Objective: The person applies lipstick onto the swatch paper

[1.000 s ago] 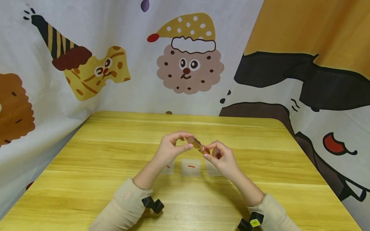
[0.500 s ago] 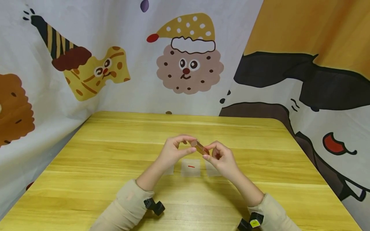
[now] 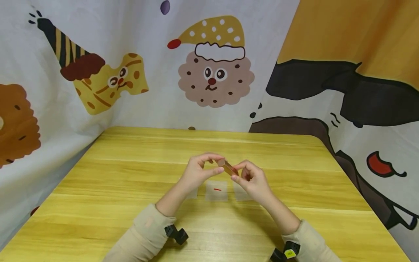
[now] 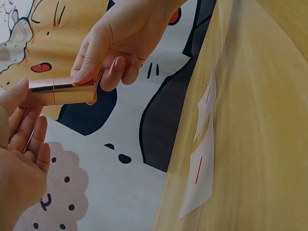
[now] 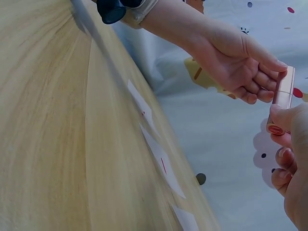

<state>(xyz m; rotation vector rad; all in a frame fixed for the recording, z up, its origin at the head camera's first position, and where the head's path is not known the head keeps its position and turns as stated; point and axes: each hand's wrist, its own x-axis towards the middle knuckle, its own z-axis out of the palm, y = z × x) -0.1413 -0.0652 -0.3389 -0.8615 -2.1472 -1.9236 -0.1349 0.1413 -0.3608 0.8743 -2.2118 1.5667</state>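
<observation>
A rose-gold lipstick [image 3: 230, 168], its cap fitted onto its base with a thin seam between them, is held above the table between both hands. The left hand [image 3: 197, 171] pinches the cap end with thumb and fingertips. At the other end, the thumb and fingers of the right hand [image 3: 253, 179] grip the base. A round red label shows on the base's end in the right wrist view, where the lipstick [image 5: 284, 94] stands nearly upright. Below the hands lie white paper pieces; the middle paper [image 3: 216, 195] bears a short red stroke.
The left paper [image 3: 193, 194] and right paper [image 3: 241, 194] are partly hidden by the hands and arms. They lie on a yellow wood-grain table [image 3: 131, 153]. Behind it hangs a cartoon-printed cloth [image 3: 157, 109]. Each wrist wears a small black camera.
A second ago the cap and base were slightly apart, with the inner tube showing. The left hand has moved right, and the cap now meets the base. The right hand has barely moved.
</observation>
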